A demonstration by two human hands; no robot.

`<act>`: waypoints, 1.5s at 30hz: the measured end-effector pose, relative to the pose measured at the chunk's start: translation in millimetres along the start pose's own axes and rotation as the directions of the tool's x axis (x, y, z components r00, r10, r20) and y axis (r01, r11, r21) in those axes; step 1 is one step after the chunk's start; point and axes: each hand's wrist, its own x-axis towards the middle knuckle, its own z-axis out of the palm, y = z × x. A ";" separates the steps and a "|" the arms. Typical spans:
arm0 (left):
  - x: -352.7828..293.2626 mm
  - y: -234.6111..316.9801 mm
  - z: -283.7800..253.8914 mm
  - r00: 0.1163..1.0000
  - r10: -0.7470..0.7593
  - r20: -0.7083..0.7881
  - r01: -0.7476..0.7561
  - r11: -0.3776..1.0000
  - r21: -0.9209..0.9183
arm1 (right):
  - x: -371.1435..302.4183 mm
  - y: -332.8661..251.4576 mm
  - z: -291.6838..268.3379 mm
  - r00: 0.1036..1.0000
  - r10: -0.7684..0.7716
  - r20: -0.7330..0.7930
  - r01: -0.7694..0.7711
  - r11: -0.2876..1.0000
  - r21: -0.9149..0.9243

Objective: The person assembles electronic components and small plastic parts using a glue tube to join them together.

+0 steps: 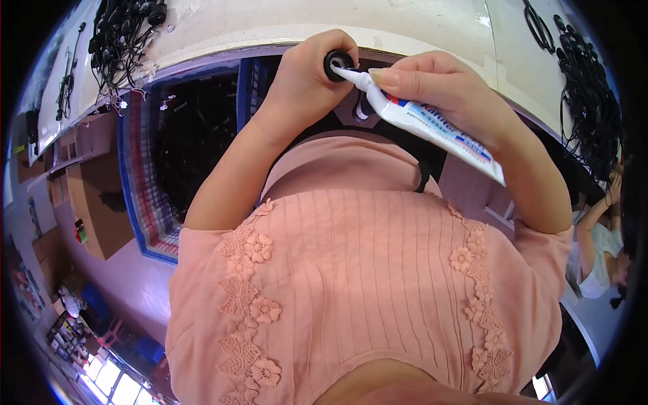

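Note:
A small black round part with a hollow, ring-shaped end (337,65) is gripped in my left hand (307,77), its end facing up near the table's edge. My right hand (442,88) pinches a white glue tube (432,128) with blue and red print near its neck. The tube's pointed white nozzle (352,75) slants left, its tip at the opening of the black part. Whether the tip touches the inside, I cannot tell. The rest of the black part is hidden in my left fist.
A pale worktable (324,23) runs along the top. Bundles of black cables lie on it at the left (125,40) and right (587,94). A blue-rimmed bin lined with checked cloth (152,209) stands at the left, holding dark items. Another person's arm (594,226) shows at the far right.

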 end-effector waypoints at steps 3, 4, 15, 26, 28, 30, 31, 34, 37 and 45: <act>4.1 2.9 -0.5 0.999 -0.038 0.031 0.038 0.999 -0.011 | 3.8 -1.0 -4.5 0.999 -0.039 -0.032 0.038 0.999 -0.038; 5.3 3.9 -1.8 0.998 -0.053 0.044 0.053 0.998 -0.013 | 4.3 -3.3 -5.8 0.999 -0.044 -0.030 0.042 0.998 -0.040; 17.6 10.6 -22.3 0.944 -0.199 0.265 0.312 0.803 -0.509 | 23.2 -34.2 -65.6 0.895 -0.404 -0.186 0.403 0.914 -0.050; 24.0 16.0 -37.7 0.977 -0.013 0.215 0.173 0.640 -0.748 | 61.4 -52.3 -98.3 0.542 -0.806 -0.236 0.203 0.399 -0.894; 25.6 9.4 -36.5 0.991 -0.020 0.131 0.112 0.658 -0.745 | 29.2 -46.4 -68.9 0.884 -0.459 -0.085 0.336 0.751 -0.568; 28.7 8.5 -35.9 0.998 -0.063 0.004 0.045 0.666 -0.744 | 8.9 -29.8 -45.4 0.994 -0.016 0.111 0.068 0.872 -0.485; 31.9 7.7 -32.8 0.998 -0.061 -0.005 0.040 0.713 -0.700 | 8.5 -12.1 -40.5 0.973 0.094 0.213 0.029 0.859 -0.511; 34.8 18.3 -19.3 1.000 0.014 0.025 0.010 0.630 -0.776 | 48.6 81.3 -31.6 0.952 -0.273 0.138 0.302 0.759 -0.577; 35.1 25.2 -9.6 0.993 0.088 0.083 0.017 0.581 -0.814 | 98.6 132.1 -24.8 0.951 -0.298 0.076 0.297 0.823 -0.484; 41.0 29.0 -6.0 0.991 0.129 0.037 -0.062 0.684 -0.727 | 144.7 206.3 -38.9 0.996 -0.069 0.064 0.089 0.907 -0.411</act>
